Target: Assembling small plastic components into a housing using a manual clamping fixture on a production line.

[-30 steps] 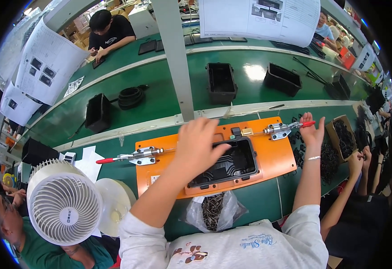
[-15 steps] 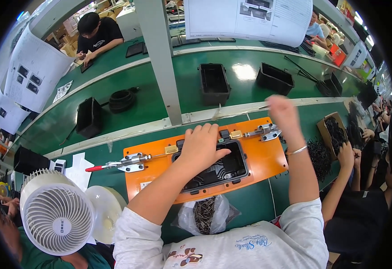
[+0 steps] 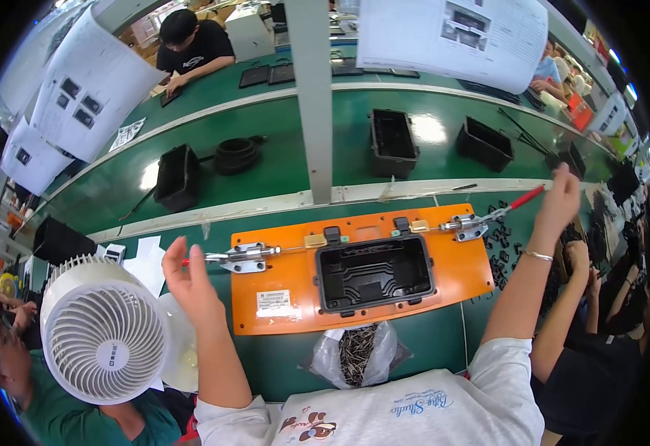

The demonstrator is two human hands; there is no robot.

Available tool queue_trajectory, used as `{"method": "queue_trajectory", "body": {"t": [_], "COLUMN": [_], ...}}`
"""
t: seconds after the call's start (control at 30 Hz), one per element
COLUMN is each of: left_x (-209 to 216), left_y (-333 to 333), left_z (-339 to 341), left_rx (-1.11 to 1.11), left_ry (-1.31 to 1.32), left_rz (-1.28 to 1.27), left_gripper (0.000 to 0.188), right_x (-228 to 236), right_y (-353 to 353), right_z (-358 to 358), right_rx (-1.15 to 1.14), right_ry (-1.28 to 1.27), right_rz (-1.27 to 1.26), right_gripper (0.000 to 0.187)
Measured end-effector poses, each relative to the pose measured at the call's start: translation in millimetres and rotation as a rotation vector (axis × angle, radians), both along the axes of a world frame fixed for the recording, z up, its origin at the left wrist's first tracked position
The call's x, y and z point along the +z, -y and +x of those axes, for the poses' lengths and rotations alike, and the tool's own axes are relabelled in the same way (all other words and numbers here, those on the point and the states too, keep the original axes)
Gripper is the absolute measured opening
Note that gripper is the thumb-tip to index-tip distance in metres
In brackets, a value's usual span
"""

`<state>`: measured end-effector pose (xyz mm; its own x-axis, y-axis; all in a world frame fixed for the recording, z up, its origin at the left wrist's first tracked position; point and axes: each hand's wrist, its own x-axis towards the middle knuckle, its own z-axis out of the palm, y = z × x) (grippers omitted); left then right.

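An open black plastic box [image 3: 373,286] sits in the orange fixture plate [image 3: 466,279] in front of me. A toggle clamp with a steel rod is mounted on each side: the left clamp [image 3: 247,258] and the right clamp [image 3: 467,227]. My left hand [image 3: 191,286] is beside the left clamp's red handle, fingers apart and curved; much of that handle is hidden behind them. My right hand [image 3: 560,199] is raised at the outer end of the right clamp's red handle [image 3: 525,197], its fingers loosely bent and not wrapped round it.
A bag of metal pins or screws [image 3: 356,355] lies before the plate. At left stands a white fan [image 3: 105,334]. Black boxes [image 3: 393,145] and a coiled cable [image 3: 235,154] are on the green bench behind a metal post [image 3: 311,111]. Small black parts [image 3: 499,256] lie at right, near a co-worker's arm.
My left hand has left the black box and moved left to the left clamp's handle. My right hand has swung outward to the right; the right handle now points outward. The view has shifted.
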<state>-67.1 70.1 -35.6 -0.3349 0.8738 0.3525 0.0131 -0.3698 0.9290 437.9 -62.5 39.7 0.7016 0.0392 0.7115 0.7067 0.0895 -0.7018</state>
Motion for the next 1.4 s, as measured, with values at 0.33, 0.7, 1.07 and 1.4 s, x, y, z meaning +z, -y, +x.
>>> {"method": "queue_trajectory", "body": {"t": [0.33,0.7,1.07,1.4], "left_x": [-38.6,41.8,41.3,38.1], "left_y": [-60.3,-49.7,-51.0,-50.9], "left_z": [-57.0,1.0,-1.4,-7.2], "left_rx": [0.083,-0.012,0.006,-0.002], "left_ry": [0.871,0.454,0.373,0.387], "left_rz": [-0.313,0.103,0.128,0.120], "left_gripper": [0.055,0.036,0.031,0.029], "right_x": [-23.8,-48.8,-55.1,-44.0], "right_y": [-81.5,-107.9,-101.7,-122.6], "right_z": [-215.9,-231.2,-230.4,-222.4], "right_rx": [0.928,1.074,1.107,1.216], "right_ry": [0.692,0.624,0.574,0.093], "right_rz": [-0.872,-1.055,-0.844,-1.134], "right_gripper": [0.067,0.052,0.037,0.017]}}
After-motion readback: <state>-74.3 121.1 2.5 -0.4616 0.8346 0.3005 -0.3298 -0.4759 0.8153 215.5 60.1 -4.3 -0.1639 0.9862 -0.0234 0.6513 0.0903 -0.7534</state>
